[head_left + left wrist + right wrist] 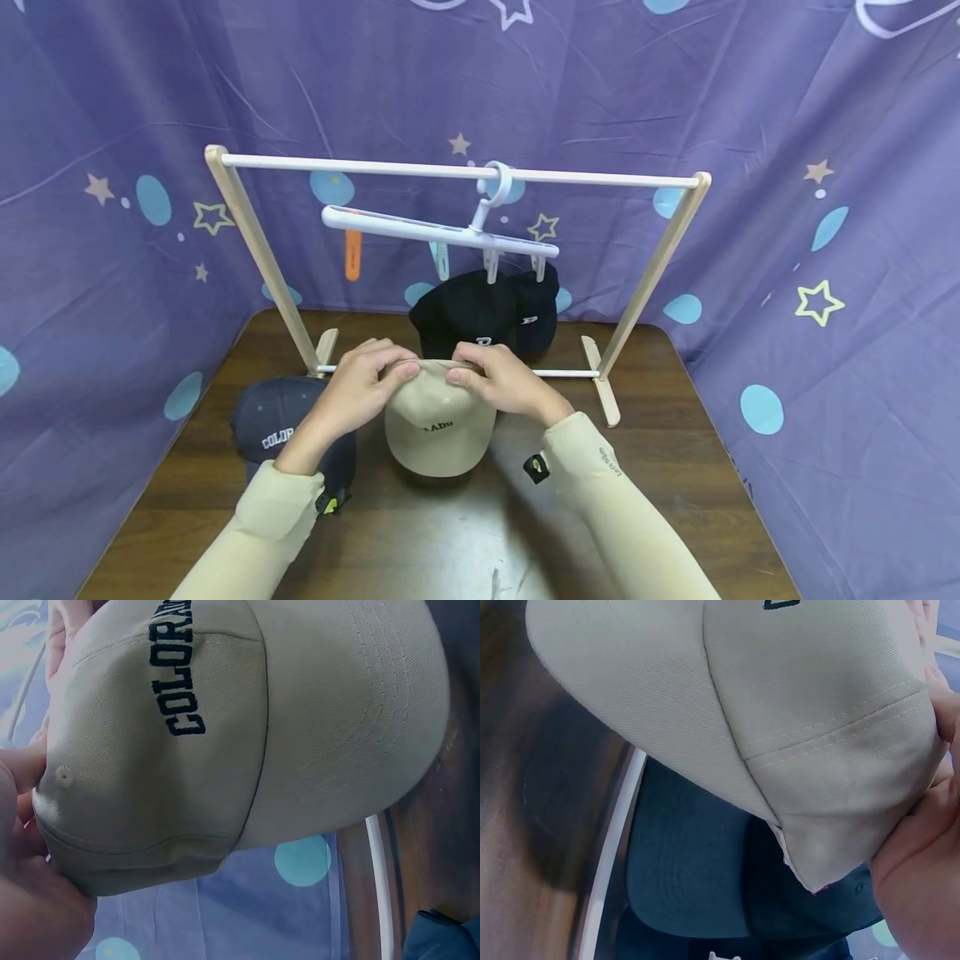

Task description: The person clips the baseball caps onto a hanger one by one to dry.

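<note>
A beige baseball cap (438, 417) with dark lettering hangs tilted, brim down, above the table. My left hand (367, 385) pinches the left of its upper edge, thumb in front. On the right of that same edge, my right hand (504, 382) pinches the fabric. The lettering reads "COLORA…" in the left wrist view, where the crown (135, 765) and brim fill most of the picture. Behind the beige cap, a black cap (465, 312) and a second dark cap (538, 312) sit below the white clips (491, 265) of a hanger (420, 229).
The hanger hooks over a rack's white top bar (360, 167) and slopes down rightward. An orange clip (352, 254) and a teal clip (440, 260) dangle at its left. A dark grey cap (277, 408) lies on the wooden table (660, 467). A purple curtain (862, 208) surrounds everything.
</note>
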### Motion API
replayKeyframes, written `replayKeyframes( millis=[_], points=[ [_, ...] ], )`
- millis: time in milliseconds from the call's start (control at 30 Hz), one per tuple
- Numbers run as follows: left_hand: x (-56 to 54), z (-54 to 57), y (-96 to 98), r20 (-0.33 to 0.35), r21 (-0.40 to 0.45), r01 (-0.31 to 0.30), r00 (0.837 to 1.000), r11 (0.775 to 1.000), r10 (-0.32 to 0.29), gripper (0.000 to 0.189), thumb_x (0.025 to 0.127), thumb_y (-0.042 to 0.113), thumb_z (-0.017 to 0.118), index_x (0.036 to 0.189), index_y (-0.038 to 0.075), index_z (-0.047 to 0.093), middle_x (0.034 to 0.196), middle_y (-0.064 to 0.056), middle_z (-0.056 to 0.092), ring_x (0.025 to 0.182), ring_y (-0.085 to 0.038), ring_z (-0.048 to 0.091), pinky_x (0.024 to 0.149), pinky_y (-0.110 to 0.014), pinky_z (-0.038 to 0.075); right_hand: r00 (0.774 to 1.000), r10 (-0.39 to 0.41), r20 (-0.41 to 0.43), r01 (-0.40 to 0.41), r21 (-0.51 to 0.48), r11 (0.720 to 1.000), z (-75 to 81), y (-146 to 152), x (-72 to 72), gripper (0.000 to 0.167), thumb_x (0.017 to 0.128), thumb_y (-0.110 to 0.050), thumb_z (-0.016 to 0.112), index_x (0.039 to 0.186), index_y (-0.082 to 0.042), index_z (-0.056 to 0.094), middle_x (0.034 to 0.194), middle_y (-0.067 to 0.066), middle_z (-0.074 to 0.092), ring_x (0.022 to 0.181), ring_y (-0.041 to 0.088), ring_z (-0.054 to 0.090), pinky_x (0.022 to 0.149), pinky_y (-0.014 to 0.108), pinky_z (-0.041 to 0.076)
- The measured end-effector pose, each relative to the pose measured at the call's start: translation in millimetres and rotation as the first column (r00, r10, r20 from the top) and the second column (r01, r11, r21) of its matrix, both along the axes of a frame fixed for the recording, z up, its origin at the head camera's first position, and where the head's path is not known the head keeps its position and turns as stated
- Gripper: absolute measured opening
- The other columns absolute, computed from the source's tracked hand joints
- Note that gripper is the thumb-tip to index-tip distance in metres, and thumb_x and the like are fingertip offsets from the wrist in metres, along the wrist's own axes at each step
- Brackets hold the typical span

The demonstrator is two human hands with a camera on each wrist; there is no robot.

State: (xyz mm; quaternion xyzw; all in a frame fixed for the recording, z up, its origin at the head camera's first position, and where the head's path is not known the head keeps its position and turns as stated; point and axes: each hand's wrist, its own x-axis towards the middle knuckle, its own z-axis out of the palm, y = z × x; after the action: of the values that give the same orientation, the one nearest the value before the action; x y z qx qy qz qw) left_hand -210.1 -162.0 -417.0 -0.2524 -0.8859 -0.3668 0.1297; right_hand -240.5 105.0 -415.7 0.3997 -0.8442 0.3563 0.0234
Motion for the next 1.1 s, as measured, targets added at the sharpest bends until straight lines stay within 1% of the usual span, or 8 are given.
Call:
replayKeyframes(
  millis=[233,667,833,967,1100],
  points=[
    [-1.8,4.4,3.2,-0.064,0.002,-0.036,0.997,0.999,0.036,0.013,0.103,0.028,0.072,0.105,0.017,0.080,0.096,0.005,0.072,0.091,-0.016,0.059,0.079,-0.038,0.047,1.000,0.000,-0.027,0.000,0.000,1.000,6.1,0.3,-4.6,0.013,0.105,-0.027,0.068,0.097,-0.018,0.063,0.077,-0.009,0.053,0.074,0.008,0.054,0.071,0.027,0.046],
    [-5.3,13.3,5.4,-0.074,0.004,-0.043,0.996,0.999,0.043,0.016,0.104,0.030,0.071,0.107,0.017,0.080,0.097,0.004,0.072,0.090,-0.017,0.057,0.079,-0.039,0.046,1.000,-0.023,-0.021,0.023,-0.014,1.000,13.3,0.7,-7.0,0.011,0.105,-0.026,0.069,0.098,-0.018,0.064,0.075,-0.009,0.053,0.073,0.008,0.054,0.069,0.027,0.046],
    [-7.9,16.9,8.1,-0.082,0.009,-0.054,0.995,0.999,0.054,0.018,0.104,0.031,0.070,0.108,0.017,0.080,0.099,0.003,0.073,0.092,-0.019,0.059,0.082,-0.040,0.046,0.999,-0.037,-0.033,0.036,-0.018,0.999,16.9,2.3,-9.3,0.010,0.105,-0.025,0.070,0.099,-0.018,0.064,0.075,-0.009,0.054,0.073,0.008,0.055,0.070,0.028,0.047],
    [-8.7,20.1,7.3,-0.094,0.013,-0.066,0.993,0.998,0.067,0.018,0.104,0.031,0.071,0.108,0.016,0.081,0.100,0.002,0.074,0.096,-0.020,0.061,0.084,-0.041,0.046,0.999,-0.030,-0.038,0.029,-0.020,0.999,21.2,0.3,-11.3,0.011,0.105,-0.025,0.069,0.099,-0.018,0.064,0.075,-0.008,0.054,0.073,0.008,0.055,0.070,0.028,0.047],
    [-11.3,22.7,8.3,-0.113,0.024,-0.071,0.991,0.997,0.073,0.017,0.103,0.029,0.072,0.107,0.015,0.081,0.100,0.001,0.074,0.096,-0.020,0.061,0.082,-0.040,0.046,0.999,-0.031,-0.040,0.030,-0.021,0.999,24.7,0.0,-14.1,0.011,0.105,-0.025,0.069,0.098,-0.017,0.064,0.075,-0.008,0.054,0.072,0.008,0.054,0.069,0.028,0.046]
  ],
)
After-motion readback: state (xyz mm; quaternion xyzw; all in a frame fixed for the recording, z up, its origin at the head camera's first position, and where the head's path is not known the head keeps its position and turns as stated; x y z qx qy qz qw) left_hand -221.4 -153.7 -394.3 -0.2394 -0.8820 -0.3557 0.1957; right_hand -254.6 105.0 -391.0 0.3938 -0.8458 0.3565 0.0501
